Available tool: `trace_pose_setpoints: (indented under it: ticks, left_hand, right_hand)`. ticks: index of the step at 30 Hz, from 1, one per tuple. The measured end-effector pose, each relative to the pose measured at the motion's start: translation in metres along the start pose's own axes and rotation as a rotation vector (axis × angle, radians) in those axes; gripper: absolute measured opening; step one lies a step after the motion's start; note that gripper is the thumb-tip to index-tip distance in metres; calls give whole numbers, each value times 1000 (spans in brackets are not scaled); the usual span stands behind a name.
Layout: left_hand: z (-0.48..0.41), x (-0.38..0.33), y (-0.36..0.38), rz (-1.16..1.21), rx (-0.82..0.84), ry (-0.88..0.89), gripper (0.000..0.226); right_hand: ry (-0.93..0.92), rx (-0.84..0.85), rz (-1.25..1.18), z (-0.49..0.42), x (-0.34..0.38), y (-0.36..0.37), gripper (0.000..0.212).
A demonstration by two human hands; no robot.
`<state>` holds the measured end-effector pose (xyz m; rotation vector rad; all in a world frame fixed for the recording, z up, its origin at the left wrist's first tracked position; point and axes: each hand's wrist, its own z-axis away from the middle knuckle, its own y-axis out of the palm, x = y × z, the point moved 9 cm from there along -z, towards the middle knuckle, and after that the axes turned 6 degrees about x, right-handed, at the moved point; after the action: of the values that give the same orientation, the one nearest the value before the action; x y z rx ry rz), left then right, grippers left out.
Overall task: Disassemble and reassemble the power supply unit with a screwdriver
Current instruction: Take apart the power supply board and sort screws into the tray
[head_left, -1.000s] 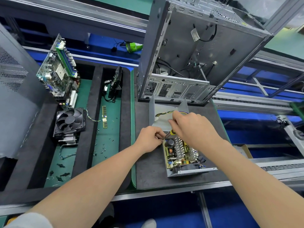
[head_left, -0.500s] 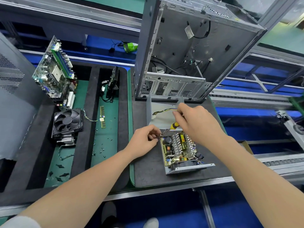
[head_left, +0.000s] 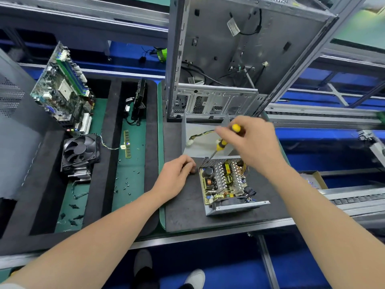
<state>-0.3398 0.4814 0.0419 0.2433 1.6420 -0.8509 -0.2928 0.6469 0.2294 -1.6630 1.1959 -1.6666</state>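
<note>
The open grey metal power supply unit [head_left: 225, 182], circuit board exposed, is lying flat; the yellow-and-black-handled screwdriver [head_left: 221, 144] is slanting down to its far-left corner.

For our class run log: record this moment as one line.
right hand: grips yellow-and-black screwdriver, tip at far left corner of open grey metal power supply unit | left hand: curled beside that corner, contents unclear

Right hand [head_left: 256, 147] raised the screwdriver [head_left: 221, 145] (handle exposed).
</note>
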Motion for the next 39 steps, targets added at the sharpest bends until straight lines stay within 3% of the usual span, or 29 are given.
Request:
trace_pose_setpoints:
  ticks: [2,5,8,12,13,17,19,22,26,39]
  left_hand:
    - [1,1,4,-15,28,-8,21]
    - [3,0,7,-23,33,11,29]
    - [4,-1,8,-30,16,14,32]
    - [5,-2,15,-68,27,27,32]
    - [5,-2,17,-109,43,30,30]
    - [4,-3,23,-208,67,34,45]
    - [1,-1,21,-168,50,20,45]
    - [-3,4,18,-152,24,2,51]
    - [-6,5,17,-169,3,-27,61]
    - [-14,16,13,-76,-84,-138,74]
  right_hand:
    - [-37,-86,-122,-6,3,-19,38]
    - [-165,-78,-41,-18,16,-29,45]
    - [-197,164,-9,-29,11,-5,43]
    - [-281,515,174,-26,-14,42,19]
    - [-293,605,243,-22,-24,54,22]
    - [-301,848,373,-7,-54,82,66]
    - [-334,848,424,-4,-60,91,67]
    - [-407,700,572,-5,-57,93,60]
    - [-509,596,705,-5,-46,102,43]
    - [-463,641,770,-16,-48,111,48]
